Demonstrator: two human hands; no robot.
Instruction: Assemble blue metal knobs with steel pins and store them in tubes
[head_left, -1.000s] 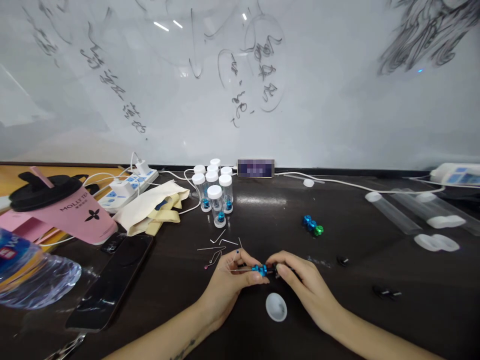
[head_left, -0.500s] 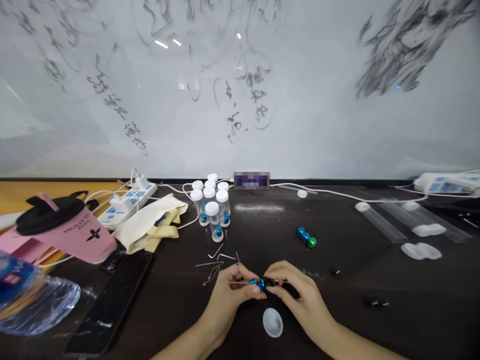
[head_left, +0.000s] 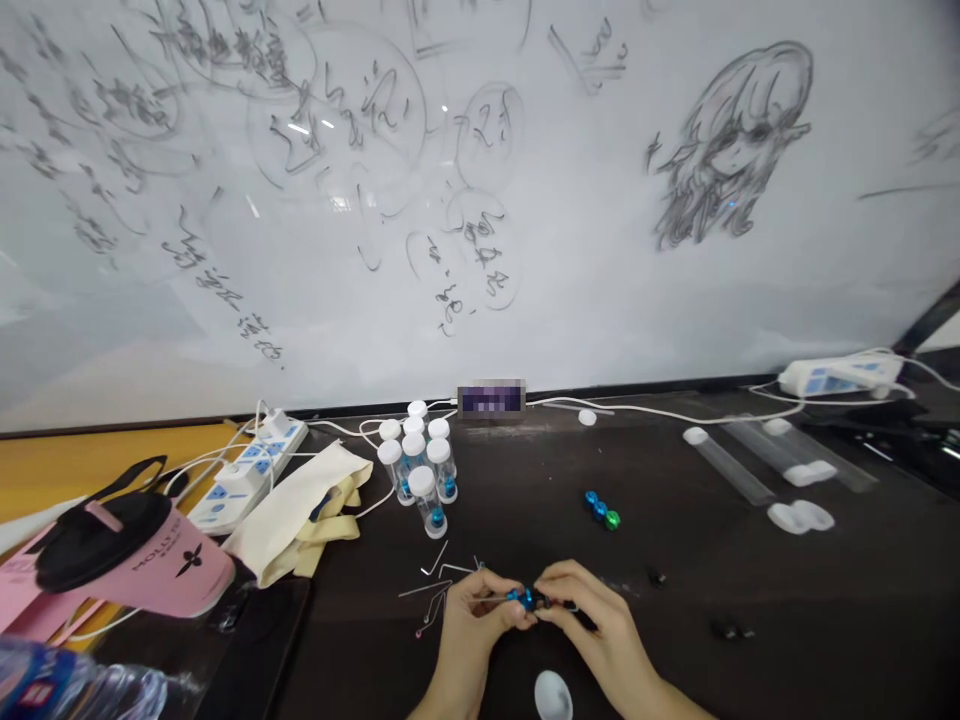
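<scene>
Where the dark counter [head_left: 675, 580] nears the bottom edge of the view, a small blue part [head_left: 520, 598] is pinched between the fingertips of both hands, low in the middle of the frame and just above the counter. The left hand [head_left: 474, 625] is closed narrowly on the part's left end, and a thin metal pin is seen jutting out from that side; the right hand [head_left: 592, 625] is closed on the right end, where a small dark piece adjoins the blue. Just below the hands a white cap [head_left: 553, 695] is laid on the counter. To the left of the hands, loose bent wires [head_left: 439, 580] are scattered, touching the counter, near the left fingers. Behind them a cluster of white-capped vials [head_left: 420, 470] is stood upright, blue pieces being visible inside some. Three beads [head_left: 601, 509], two blue and one green, are set in a short row, apart from the hands. Farther left a cloth bag [head_left: 300, 510], a power strip [head_left: 247, 475] and a pink cup [head_left: 135, 560] on its side are found; clear tubes [head_left: 757, 460] are laid at the far right.
</scene>
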